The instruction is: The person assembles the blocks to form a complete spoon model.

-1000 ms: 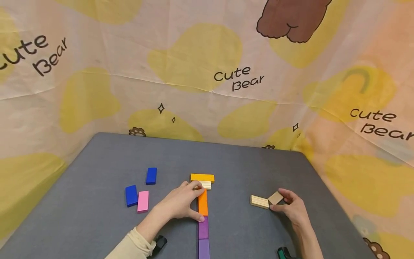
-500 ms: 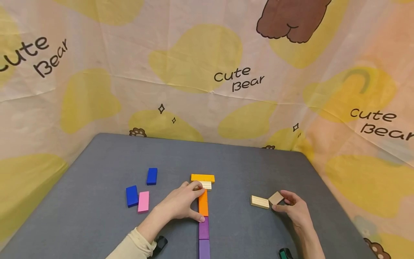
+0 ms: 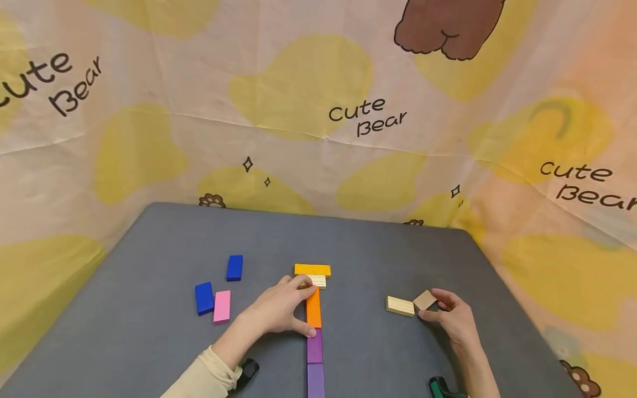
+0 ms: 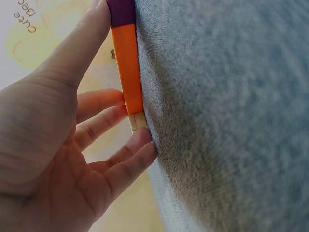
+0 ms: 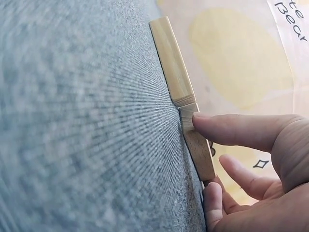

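Note:
A row of wooden blocks runs up the middle of the table in the head view: light purple (image 3: 316, 381), darker purple (image 3: 314, 349), then orange (image 3: 314, 310). Beyond them a pale block (image 3: 319, 282) and a yellow block (image 3: 312, 270) lie crosswise. My left hand (image 3: 271, 310) spans the orange block, thumb on the darker purple one and loosely extended fingers touching around the orange and pale blocks' ends. On the right, my right hand (image 3: 455, 320) pinches a plain wooden block (image 5: 199, 152) lying on the table. Its corner meets another plain block (image 3: 400, 306).
Two blue blocks (image 3: 204, 298) (image 3: 235, 268) and a pink block (image 3: 222, 306) lie to the left on the grey table (image 3: 164, 354). A printed cloth (image 3: 278, 77) stands around the table's back and sides. Dark straps (image 3: 247, 373) show at both wrists.
Both hands hold nearly the same places. The right thumb has shifted very slightly along the plain block. The head view has tilted a little; the blocks have not visibly moved.

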`<state>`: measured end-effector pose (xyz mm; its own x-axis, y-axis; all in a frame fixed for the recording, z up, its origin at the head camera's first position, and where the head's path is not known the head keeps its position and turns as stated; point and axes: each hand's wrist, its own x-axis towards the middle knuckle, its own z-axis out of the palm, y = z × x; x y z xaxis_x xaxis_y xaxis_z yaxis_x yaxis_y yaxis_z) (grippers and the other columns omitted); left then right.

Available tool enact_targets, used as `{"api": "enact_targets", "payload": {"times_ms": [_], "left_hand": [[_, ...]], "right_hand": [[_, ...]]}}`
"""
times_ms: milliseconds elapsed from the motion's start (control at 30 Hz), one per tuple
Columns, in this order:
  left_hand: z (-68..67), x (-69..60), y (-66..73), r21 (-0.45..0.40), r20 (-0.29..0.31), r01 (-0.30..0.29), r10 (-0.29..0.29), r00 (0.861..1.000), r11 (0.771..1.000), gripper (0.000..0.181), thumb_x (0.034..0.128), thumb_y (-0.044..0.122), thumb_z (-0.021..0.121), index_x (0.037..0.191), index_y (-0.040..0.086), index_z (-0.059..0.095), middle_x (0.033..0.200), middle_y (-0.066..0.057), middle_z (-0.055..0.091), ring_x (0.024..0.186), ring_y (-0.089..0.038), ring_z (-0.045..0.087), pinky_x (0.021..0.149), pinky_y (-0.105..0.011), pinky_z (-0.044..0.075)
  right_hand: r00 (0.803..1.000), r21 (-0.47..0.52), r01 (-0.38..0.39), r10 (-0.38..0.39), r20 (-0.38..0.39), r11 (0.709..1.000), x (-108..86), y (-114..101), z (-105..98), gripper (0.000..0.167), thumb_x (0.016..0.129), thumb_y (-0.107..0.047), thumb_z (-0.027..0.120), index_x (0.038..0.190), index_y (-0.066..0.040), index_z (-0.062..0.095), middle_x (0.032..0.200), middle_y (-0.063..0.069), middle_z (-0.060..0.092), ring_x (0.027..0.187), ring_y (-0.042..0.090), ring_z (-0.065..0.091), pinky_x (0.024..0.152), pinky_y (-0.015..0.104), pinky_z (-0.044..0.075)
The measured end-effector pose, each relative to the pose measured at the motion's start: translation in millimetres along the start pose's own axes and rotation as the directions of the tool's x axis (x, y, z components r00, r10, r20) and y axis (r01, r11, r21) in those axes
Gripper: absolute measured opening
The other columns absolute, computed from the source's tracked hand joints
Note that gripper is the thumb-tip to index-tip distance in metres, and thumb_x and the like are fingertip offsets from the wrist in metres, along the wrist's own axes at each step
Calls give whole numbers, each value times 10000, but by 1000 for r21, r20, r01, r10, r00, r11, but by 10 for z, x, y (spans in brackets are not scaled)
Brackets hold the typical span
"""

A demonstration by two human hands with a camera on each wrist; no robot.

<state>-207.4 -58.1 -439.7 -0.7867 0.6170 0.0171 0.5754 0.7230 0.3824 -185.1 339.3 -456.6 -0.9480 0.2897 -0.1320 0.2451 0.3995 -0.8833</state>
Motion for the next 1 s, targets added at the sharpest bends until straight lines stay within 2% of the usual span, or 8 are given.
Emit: {"api": "enact_targets", "payload": {"times_ms": [267, 600, 767, 1000], "left_hand": [[8, 4, -13, 5, 3, -1, 1, 1000, 1000, 908, 707, 645, 776, 1402, 100, 564, 1392, -45, 453, 1084, -240, 441, 822, -415, 487], [14, 20, -19, 7, 10, -5, 5, 1000, 1000, 907, 710, 648, 770, 1407, 106, 560, 1398, -40, 448, 1087, -239, 441, 819, -405, 487], [13, 18, -16, 13, 14, -12, 12, 1000, 1000, 906, 710, 652, 768, 1401, 104, 566, 1390, -39, 451, 1087, -243, 444, 817, -405, 487], [17, 2, -7, 4, 1, -6, 6, 1000, 1000, 896, 710, 632, 783, 1403, 108, 564, 1392, -40, 451, 1094, -242, 441, 824, -415, 489]], "right_hand": [[1000, -25, 3, -3, -8, 1000, 4, 17, 8, 788, 679, -32, 879, 1362, 45, 493, 1386, 234, 425, 1232, 357, 363, 929, 397, 354], [1000, -66, 17, -18, -21, 998, -2, 50, -7, 777, 679, -50, 882, 1354, 30, 506, 1359, 224, 462, 1206, 325, 399, 824, 223, 382], [1000, -80, 12, -13, -19, 997, -19, 59, -28, 789, 680, -66, 889, 1359, 27, 499, 1365, 226, 461, 1211, 330, 409, 802, 210, 392], [1000, -40, 13, -14, -11, 999, -7, 79, -52, 769, 718, -90, 872, 1373, 23, 485, 1377, 214, 465, 1235, 320, 418, 799, 175, 391]]}}
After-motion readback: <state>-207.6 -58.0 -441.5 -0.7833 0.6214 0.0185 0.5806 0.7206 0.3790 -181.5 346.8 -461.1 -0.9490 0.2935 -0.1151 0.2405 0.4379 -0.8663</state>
